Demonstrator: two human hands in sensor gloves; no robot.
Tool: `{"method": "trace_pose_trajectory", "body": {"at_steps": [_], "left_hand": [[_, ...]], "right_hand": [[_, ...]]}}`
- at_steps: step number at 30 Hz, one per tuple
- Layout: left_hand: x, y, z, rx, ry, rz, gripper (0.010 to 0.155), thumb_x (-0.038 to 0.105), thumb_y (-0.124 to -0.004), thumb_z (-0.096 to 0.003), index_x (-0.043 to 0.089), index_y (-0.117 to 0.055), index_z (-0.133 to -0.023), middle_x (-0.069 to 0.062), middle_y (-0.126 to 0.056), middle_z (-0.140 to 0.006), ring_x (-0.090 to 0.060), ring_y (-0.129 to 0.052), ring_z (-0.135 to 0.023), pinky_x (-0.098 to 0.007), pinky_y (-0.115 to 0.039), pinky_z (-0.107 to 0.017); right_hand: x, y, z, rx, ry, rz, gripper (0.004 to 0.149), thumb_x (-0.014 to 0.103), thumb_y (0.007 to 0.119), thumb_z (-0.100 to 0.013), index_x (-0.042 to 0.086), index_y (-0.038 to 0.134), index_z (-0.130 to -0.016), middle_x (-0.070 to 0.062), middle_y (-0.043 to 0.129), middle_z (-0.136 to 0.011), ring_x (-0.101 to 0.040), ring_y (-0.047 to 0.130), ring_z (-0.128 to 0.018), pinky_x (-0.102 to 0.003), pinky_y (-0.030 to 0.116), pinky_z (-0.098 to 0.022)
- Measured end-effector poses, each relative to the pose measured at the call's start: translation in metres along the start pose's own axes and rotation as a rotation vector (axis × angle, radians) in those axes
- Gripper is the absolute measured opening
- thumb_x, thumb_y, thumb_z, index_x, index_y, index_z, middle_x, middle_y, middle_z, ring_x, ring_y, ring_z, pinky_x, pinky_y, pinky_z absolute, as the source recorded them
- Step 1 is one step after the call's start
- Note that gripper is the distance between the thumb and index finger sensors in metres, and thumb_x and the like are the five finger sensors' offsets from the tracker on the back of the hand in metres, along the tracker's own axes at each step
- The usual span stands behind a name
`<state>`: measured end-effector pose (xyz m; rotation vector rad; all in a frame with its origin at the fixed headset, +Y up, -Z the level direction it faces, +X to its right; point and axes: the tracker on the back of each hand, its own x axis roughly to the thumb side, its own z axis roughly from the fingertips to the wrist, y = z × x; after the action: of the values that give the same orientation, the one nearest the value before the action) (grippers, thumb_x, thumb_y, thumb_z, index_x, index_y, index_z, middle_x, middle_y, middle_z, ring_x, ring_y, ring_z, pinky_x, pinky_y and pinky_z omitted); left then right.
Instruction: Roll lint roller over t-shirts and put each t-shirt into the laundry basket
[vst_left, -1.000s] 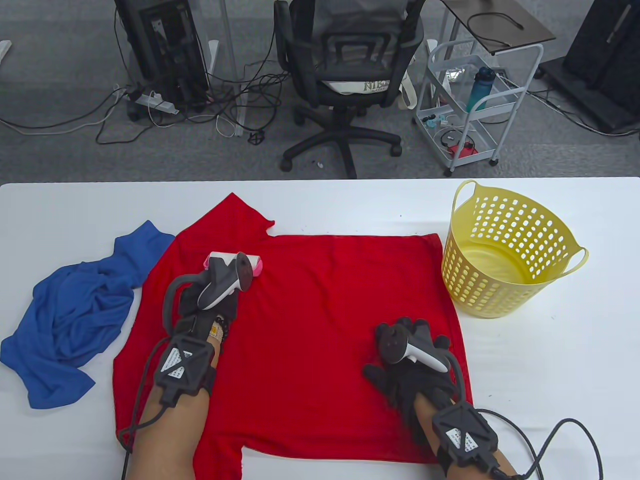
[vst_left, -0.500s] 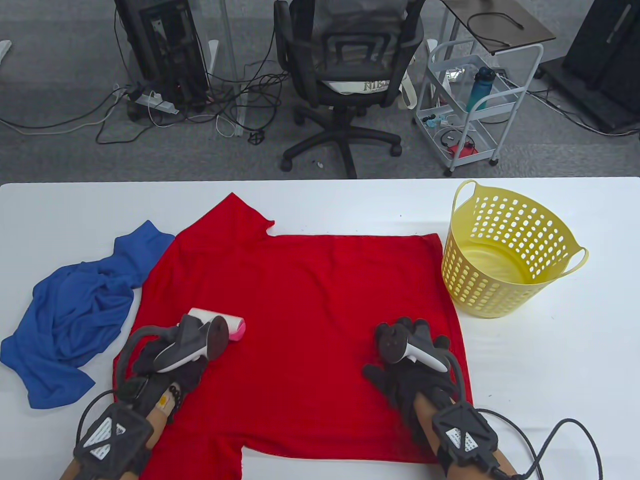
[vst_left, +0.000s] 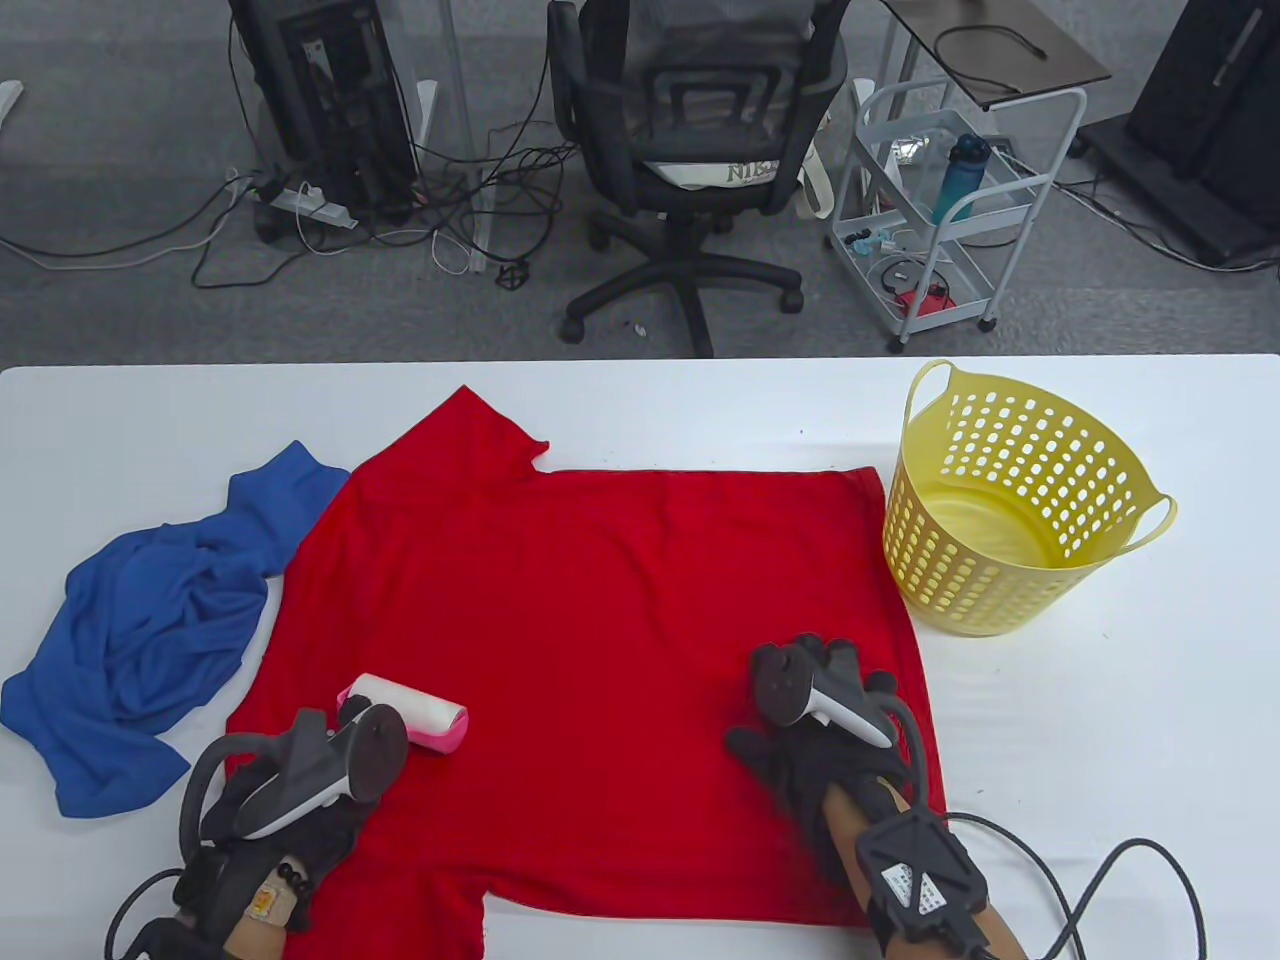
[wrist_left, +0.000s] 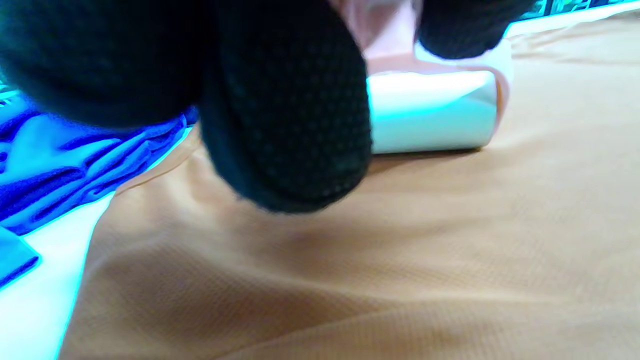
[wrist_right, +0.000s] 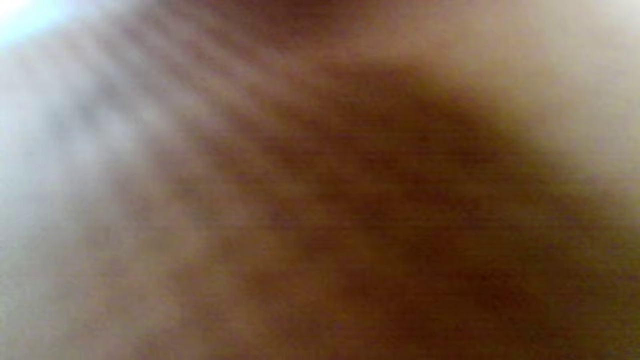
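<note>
Roller (vst_left: 410, 715) pulled nearer; left hand (vst_left: 290, 810) grips cylindrical paper roll, right hand (vst_left: 815, 740) flat on red knit t-shirt (vst_left: 600, 620).

The setting is an office or lab workspace. Beyond the white table (vst_left: 640, 400), on the far side from the hands, grey carpet (vst_left: 120, 300) covers the floor. A black swivel office chair (vst_left: 690, 150) stands opposite. Further left are a computer tower (vst_left: 330, 90), a power strip (vst_left: 305, 205) and loose cables. Further right, a white wire utility cart (vst_left: 950, 200) carries a blue water bottle (vst_left: 960, 175).
</note>
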<state>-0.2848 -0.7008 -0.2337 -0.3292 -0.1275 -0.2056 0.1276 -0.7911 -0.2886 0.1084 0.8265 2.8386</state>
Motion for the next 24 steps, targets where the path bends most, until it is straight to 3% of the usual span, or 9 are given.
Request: {"method": "trace_pose_trajectory", "body": {"at_steps": [4,9,12,14,21,24], "left_hand": [[-0.016,0.002,-0.001,0.074,-0.001,0.042,0.069,0.049,-0.065,-0.0485,0.014,-0.056,-0.107,-0.004,-0.102,-0.057,-0.007,-0.109,-0.026,-0.036,-0.094,-0.017],[-0.041,0.008,0.005,0.203,0.066,0.137,0.069,0.049,-0.064,-0.0488,0.013,-0.055,-0.108,-0.004,-0.102,-0.057,-0.007,-0.109,-0.026,-0.036,-0.094,-0.018],[-0.054,0.007,0.009,0.242,0.071,0.198,0.069,0.049,-0.063,-0.0491,0.013,-0.055,-0.108,-0.004,-0.102,-0.057,-0.007,-0.109,-0.026,-0.036,-0.094,-0.018],[-0.058,0.006,0.009,0.270,0.069,0.230,0.069,0.049,-0.063,-0.0493,0.012,-0.055,-0.108,-0.004,-0.102,-0.057,-0.007,-0.109,-0.026,-0.035,-0.095,-0.018],[-0.065,0.006,0.010,0.250,0.148,0.230,0.069,0.049,-0.063,-0.0494,0.012,-0.056,-0.107,-0.005,-0.102,-0.057,-0.007,-0.109,-0.026,-0.035,-0.095,-0.017],[-0.075,0.006,0.015,0.168,0.202,0.235,0.069,0.049,-0.064,-0.0495,0.011,-0.058,-0.107,-0.005,-0.102,-0.056,-0.006,-0.109,-0.025,-0.035,-0.095,-0.017]], "right_hand": [[0.018,-0.009,0.012,-0.112,-0.078,-0.057,0.090,0.066,0.051,-0.039,0.026,-0.006,-0.097,-0.020,-0.014,-0.099,-0.053,-0.001,-0.095,-0.077,0.010,-0.061],[0.057,0.004,0.012,-0.032,-0.164,0.057,0.092,0.065,0.056,-0.039,0.027,-0.004,-0.097,-0.019,-0.013,-0.100,-0.052,-0.002,-0.096,-0.078,0.009,-0.061],[0.066,0.013,0.010,-0.008,-0.170,0.175,0.089,0.065,0.054,-0.039,0.027,-0.002,-0.097,-0.019,-0.010,-0.101,-0.052,0.001,-0.096,-0.078,0.010,-0.061],[0.066,0.012,0.013,-0.038,-0.179,0.155,0.088,0.064,0.054,-0.040,0.027,-0.001,-0.098,-0.019,-0.007,-0.101,-0.052,0.003,-0.097,-0.077,0.011,-0.061],[0.055,0.008,0.019,-0.108,-0.165,0.067,0.086,0.063,0.055,-0.039,0.025,0.006,-0.100,-0.021,0.002,-0.104,-0.053,0.012,-0.098,-0.077,0.016,-0.062],[0.049,0.015,0.015,-0.035,-0.123,0.092,0.086,0.063,0.054,-0.039,0.026,0.005,-0.100,-0.019,-0.002,-0.103,-0.050,0.006,-0.098,-0.077,0.014,-0.062]]}}
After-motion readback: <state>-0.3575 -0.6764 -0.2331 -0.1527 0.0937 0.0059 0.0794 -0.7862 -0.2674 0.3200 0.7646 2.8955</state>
